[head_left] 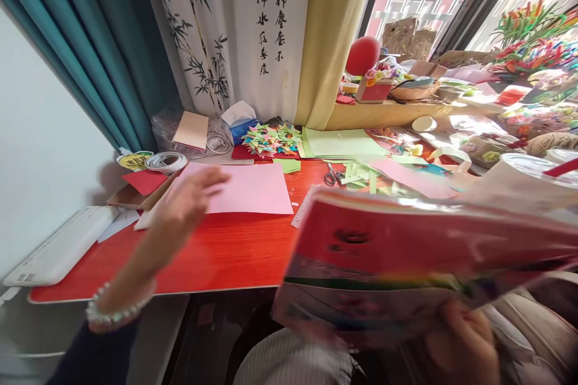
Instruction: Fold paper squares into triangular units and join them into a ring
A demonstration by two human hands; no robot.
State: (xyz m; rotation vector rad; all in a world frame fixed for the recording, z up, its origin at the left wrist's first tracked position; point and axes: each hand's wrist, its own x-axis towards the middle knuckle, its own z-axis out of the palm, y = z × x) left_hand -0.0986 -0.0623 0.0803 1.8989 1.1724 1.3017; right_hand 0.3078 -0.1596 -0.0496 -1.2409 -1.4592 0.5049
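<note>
My left hand (192, 192), with a beaded bracelet at the wrist, hovers over the left part of a pink paper sheet (253, 189) on the red table. Its fingers are stretched out and somewhat blurred, and they hold nothing. At the lower right, my right hand (467, 334) grips the lower edge of a glossy plastic-wrapped pack of coloured paper (383, 252), tilted over the table's front edge. The pack is smeared by motion and hides part of the table. Black-handled scissors (333, 175) and a clear ruler (303, 207) lie beyond it.
Green paper strips (361, 177) and green sheets (345, 143) lie behind the pack. Folded paper stars (271, 139) are piled at the back. A cardboard box (144, 192) and a white power strip (63, 243) are at the left. Craft supplies crowd the windowsill (356, 115).
</note>
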